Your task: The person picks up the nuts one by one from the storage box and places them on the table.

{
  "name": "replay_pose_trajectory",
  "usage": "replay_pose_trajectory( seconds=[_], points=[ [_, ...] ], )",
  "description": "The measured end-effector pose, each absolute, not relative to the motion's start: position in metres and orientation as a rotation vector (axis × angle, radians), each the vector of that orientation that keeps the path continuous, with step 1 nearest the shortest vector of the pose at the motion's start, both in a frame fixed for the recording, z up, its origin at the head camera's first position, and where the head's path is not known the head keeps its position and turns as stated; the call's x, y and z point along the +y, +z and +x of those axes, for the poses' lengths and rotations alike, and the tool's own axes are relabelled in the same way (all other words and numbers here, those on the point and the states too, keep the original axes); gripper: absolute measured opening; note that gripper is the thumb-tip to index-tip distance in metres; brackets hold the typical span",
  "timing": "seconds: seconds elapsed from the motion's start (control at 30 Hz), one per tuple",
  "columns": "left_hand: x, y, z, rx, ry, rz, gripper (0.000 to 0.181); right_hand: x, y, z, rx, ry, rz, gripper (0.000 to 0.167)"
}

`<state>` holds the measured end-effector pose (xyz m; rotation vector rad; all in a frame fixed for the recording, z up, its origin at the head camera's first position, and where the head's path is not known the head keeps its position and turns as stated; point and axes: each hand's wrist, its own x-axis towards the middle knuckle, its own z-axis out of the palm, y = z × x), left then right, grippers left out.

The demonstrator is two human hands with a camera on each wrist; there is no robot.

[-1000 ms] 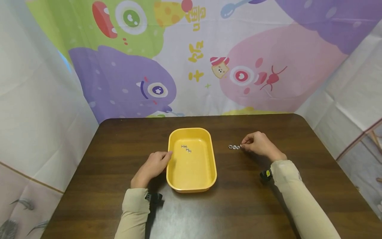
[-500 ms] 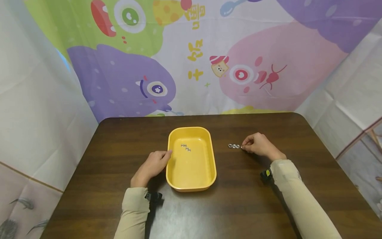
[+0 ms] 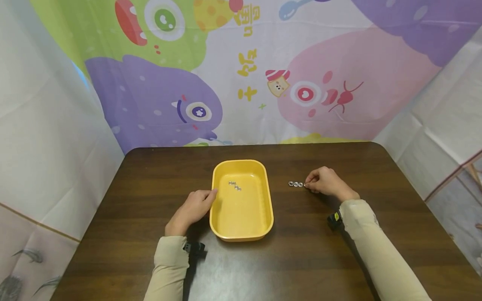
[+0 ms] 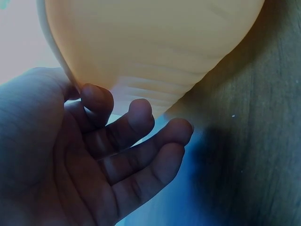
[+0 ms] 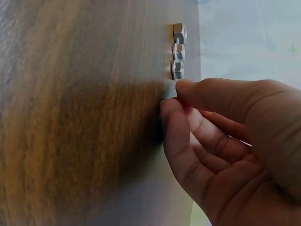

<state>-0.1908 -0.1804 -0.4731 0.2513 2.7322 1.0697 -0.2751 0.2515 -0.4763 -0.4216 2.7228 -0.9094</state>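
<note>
Brown worktop (image 3: 301, 259): left grip (image 3: 190, 210) clasps the yellow tray (image 3: 241, 215) by its rim; right grip (image 3: 326, 182), nearly closed, pinches a mostly hidden metal piece (image 3: 305, 184) beside three nuts (image 3: 296, 184).

Pinched piece (image 3: 304, 184) mostly hidden by right hand (image 3: 326, 183), yellow tray (image 4: 146, 42) cropped by left wrist view's top edge

Brown table (image 3: 301, 255), wood lines on top. Yellow tub (image 3: 242, 215) on it, near middle. Three shiny nuts (image 5: 178, 52) (small next to tub) in row, right of tub.
</note>
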Motion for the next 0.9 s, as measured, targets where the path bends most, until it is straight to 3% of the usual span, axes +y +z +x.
replay_pose_trajectory(
  seconds=[0.9],
  points=[
    [-0.1805, -0.4711, -0.1901, 2.746, 1.073, 0.265, 0.046, 0.248, -0.4738, -0.2797, 2.672, -0.899, -0.347, 0.01]
  ],
)
